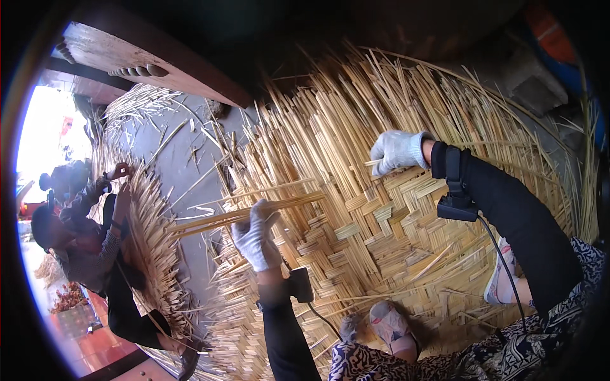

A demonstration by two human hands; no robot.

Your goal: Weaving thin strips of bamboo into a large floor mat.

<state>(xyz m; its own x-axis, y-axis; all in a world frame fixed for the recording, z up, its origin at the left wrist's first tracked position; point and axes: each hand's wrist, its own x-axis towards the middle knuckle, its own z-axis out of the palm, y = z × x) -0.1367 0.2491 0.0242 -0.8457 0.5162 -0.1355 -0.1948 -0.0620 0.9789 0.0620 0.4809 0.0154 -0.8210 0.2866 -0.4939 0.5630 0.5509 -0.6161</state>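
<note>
A large mat point(413, 251) of flattened reed strips spreads under me, its near part woven in a zigzag and its far strips fanning out loose. My left hand point(257, 235), in a pale glove, is closed around a small bundle of reed strips point(206, 223) held crosswise above the mat's left part. The bundle's right end reaches past the fingers over the weave. Further right, my right hand point(399, 152), also gloved, has its fingers curled at the border of woven and loose strips. A short piece of reed strip shows at its fingertips; the palm is hidden.
At left, another person point(89, 235) sits beside a second reed mat point(149, 247). A thick wooden beam point(159, 63) juts in at upper left. A grey block point(534, 82) stands at upper right. My sandaled foot point(391, 324) rests on the mat.
</note>
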